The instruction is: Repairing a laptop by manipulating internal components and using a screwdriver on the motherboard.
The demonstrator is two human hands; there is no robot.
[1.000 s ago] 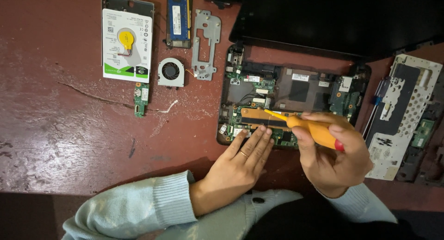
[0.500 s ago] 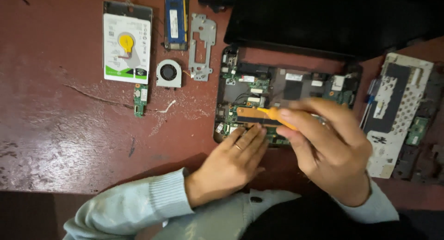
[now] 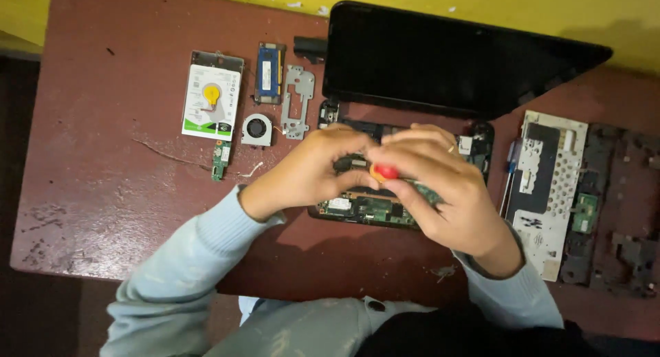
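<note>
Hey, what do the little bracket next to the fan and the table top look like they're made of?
The bracket looks like thin stamped metal, bare and dull grey: flat, with cut-outs and holes. The fan beside it seems to sit in a silvery frame, metal or plastic, I cannot tell. The table looks like wood or board painted reddish brown, slightly glossy, with scratches and worn speckled patches in the coat.

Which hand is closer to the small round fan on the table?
Left. The left hand is just right of the fan, not touching it. The right hand is farther right, over the open laptop base.
</note>
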